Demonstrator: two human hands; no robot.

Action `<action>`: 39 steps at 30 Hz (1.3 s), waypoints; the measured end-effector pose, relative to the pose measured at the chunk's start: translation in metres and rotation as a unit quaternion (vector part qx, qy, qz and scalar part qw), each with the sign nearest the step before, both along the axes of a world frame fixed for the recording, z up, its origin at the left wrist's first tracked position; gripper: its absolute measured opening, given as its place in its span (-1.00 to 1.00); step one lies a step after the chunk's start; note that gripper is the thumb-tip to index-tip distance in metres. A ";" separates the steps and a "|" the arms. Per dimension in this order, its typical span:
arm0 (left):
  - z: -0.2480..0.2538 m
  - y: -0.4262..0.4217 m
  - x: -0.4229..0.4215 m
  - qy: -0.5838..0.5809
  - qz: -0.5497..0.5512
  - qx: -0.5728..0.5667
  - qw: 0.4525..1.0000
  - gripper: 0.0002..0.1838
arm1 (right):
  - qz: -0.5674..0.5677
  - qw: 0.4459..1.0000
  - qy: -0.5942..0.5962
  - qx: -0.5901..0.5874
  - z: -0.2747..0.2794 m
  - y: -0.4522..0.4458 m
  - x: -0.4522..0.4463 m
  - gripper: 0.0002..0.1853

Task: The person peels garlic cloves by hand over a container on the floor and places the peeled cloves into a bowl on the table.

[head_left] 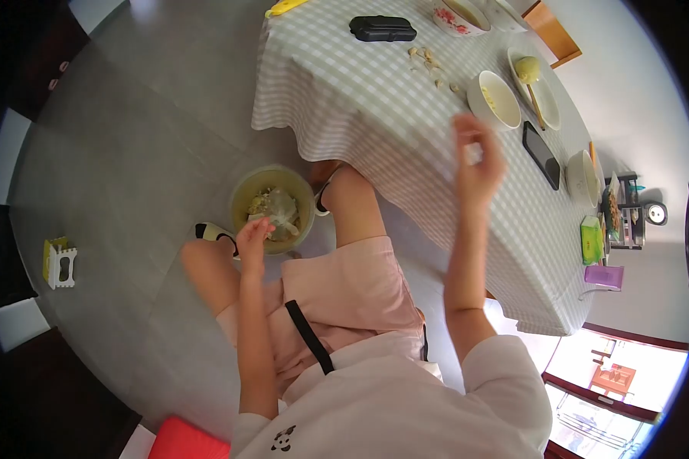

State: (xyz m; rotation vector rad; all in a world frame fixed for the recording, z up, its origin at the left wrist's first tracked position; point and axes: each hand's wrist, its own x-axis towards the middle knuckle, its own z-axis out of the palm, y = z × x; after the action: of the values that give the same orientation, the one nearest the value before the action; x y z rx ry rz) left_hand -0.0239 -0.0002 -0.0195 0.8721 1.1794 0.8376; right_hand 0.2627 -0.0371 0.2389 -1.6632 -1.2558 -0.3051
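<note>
Left hand (253, 242): fingers bunched at round bin's (243, 197) 7 o'clock; hold, cannot tell.
Right hand (478, 153): curled, blurred; hold, cannot tell.
Bowl (505, 101): smooth, round, right hand's 12 o'clock.
Scraps (429, 58): pale, bowl's 10 o'clock.
Cloth (360, 99): checked, draped.
Floor (115, 176): grey tile.

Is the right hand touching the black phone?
Apart: the head view shows a strip of checked tablecloth between the right hand and the phone.
</note>
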 end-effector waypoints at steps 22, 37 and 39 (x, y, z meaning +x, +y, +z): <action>-0.011 0.001 -0.002 0.102 0.012 0.049 0.994 -0.59 | -0.091 0.832 -0.378 -0.395 0.023 0.074 0.098 -0.83; 0.019 0.001 -0.004 0.098 0.102 -0.035 0.989 -0.68 | 0.423 0.763 0.418 -0.253 -0.071 0.022 -0.078 -0.82; 0.005 0.002 -0.007 -0.007 0.083 0.014 0.996 -0.68 | 0.429 0.692 0.486 -0.319 -0.122 0.027 -0.098 -0.77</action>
State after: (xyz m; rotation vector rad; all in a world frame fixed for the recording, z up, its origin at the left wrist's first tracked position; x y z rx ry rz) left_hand -0.0304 0.0016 -0.0141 0.7979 1.2419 0.9952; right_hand 0.1649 -0.0104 0.1166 -1.1765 -1.1286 1.5561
